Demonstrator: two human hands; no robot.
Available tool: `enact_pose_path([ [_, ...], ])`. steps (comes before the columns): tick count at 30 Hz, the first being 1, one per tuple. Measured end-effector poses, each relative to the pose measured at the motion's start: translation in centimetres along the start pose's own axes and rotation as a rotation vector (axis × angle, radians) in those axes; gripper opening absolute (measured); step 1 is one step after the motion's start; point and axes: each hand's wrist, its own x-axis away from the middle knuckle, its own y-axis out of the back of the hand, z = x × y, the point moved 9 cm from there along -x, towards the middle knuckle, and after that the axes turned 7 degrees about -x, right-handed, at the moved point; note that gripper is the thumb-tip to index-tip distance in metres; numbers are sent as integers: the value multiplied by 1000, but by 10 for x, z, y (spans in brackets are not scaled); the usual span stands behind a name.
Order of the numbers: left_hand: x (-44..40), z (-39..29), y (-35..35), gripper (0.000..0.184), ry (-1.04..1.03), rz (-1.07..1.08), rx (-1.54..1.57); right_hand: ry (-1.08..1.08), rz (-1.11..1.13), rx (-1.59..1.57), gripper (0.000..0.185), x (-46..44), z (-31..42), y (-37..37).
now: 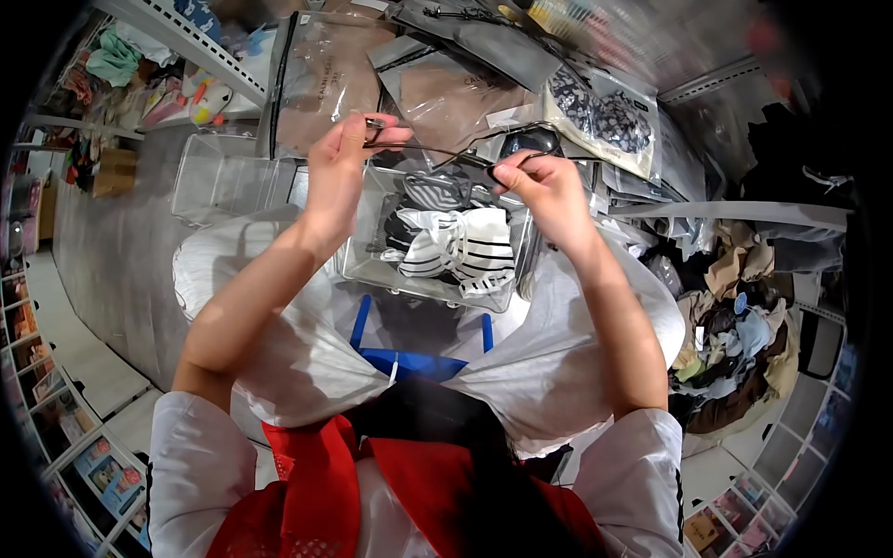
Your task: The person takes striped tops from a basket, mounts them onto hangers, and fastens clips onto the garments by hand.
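A thin black cord (423, 148) stretches between my two hands above a clear plastic bin. My left hand (342, 172) pinches its left end, where a small metal piece shows at the fingertips. Closed on the cord's other side is my right hand (551, 193), with a dark part under its thumb. Just behind that hand, a loop of cord runs around a glossy dark rounded thing (530, 140) whose kind I cannot make out. Below both hands, the clear bin (372, 264) holds black-and-white striped fabric (456, 246), gathered in the middle, on darker pieces.
Clear-wrapped packages of brown fabric (335, 70) lie beyond my hands, beside a bag of dark floral fabric (605, 116). Another clear bin (223, 177) stands at the left. A pile of mixed clothing (735, 344) sits at the right, below a metal shelf edge (744, 214).
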Motion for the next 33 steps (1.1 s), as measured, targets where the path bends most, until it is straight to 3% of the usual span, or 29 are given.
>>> enact_pose_path([
  [2, 0, 10, -1, 37, 75, -14, 131, -100, 8, -69, 17, 3, -10, -8],
  [4, 1, 23, -5, 38, 175, -18, 349, -66, -13, -64, 17, 5, -16, -11],
  [5, -2, 23, -3, 37, 146, -27, 366, -29, -36, -67, 16, 4, -20, -9],
  [7, -15, 23, 9, 39, 86, -47, 398, 256, -125, 261, 14, 10, 7, 2],
  [8, -21, 20, 23, 39, 87, -124, 256, 398, -167, 426, 13, 16, 20, 4],
  [12, -4, -17, -36, 34, -397, 317, -615, 406, -121, 667, 14, 31, 20, 8],
  [15, 23, -24, -51, 33, -743, 162, -822, 408, -242, 704, 15, 36, 24, 23],
  [20, 37, -42, -51, 29, -906, 139, -785, 189, -548, 632, 18, 44, 25, 91],
  [23, 58, -2, -85, 17, -939, 558, -961, 56, -667, 442, 21, 54, 14, 129],
  [25, 67, 77, -105, 10, -701, 830, -1142, 87, -686, 333, 22, 59, 13, 142],
  [29, 101, 166, -129, 18, -1215, 682, -1425, 3, -693, 320, 21, 75, -2, 152],
  [32, 87, 277, -121, 20, -665, 1280, -1971, -27, -654, 290, 18, 85, -1, 152],
  [33, 79, 290, -115, 17, -583, 1267, -1950, -22, -644, 259, 18, 87, -2, 154],
])
